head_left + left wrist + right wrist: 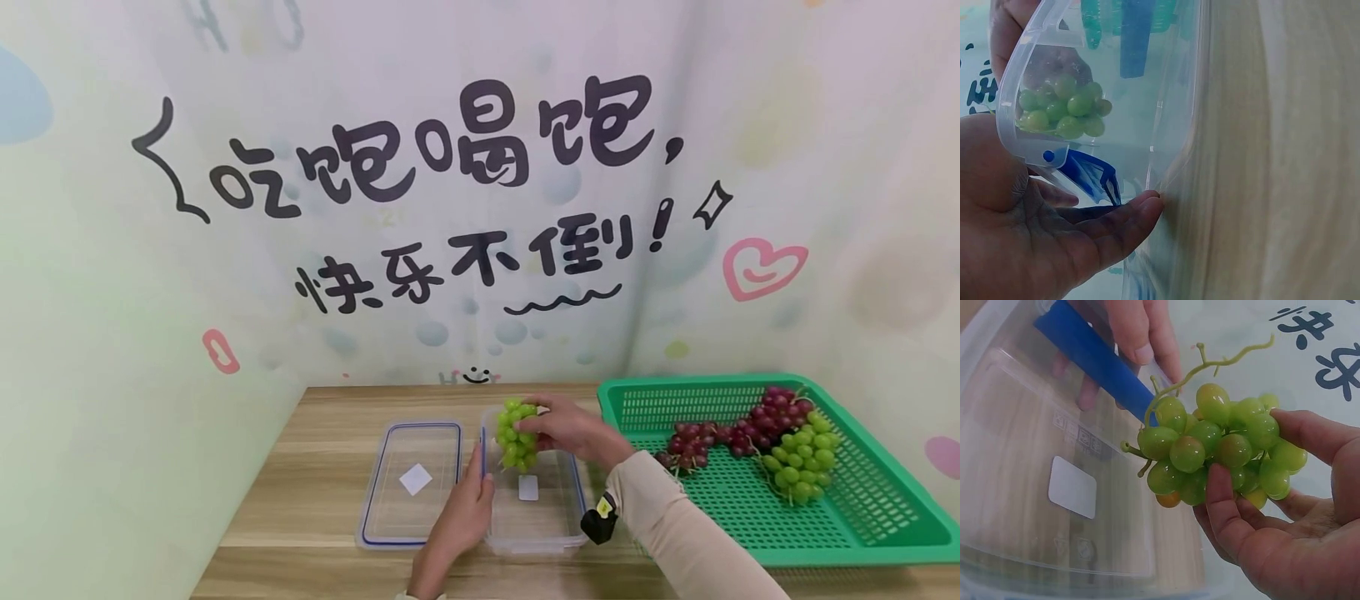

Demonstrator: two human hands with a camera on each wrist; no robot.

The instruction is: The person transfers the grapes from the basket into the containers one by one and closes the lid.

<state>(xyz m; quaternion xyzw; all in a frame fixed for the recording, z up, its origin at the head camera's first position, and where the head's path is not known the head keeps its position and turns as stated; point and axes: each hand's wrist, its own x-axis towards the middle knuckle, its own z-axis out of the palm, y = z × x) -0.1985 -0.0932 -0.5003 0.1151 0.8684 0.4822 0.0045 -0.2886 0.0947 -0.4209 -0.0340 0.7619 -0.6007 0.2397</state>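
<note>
I've got room into the clear container (536,546) from above at its near half; right hand (566,427) and green grapes (516,442) block the far end. Left hand (465,512) occupies the left wall, beside the flat lid (412,517). Right forearm (690,517) bars the gap to the green basket (750,512). Tabletop (300,475) left of the lid: passable.

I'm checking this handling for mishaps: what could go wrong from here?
The green grape bunch might slip or break up, because the right fingers hold it by its body rather than its stem. That stem juts out and could also snag on the blue locking flap of the clear plastic container.
</note>
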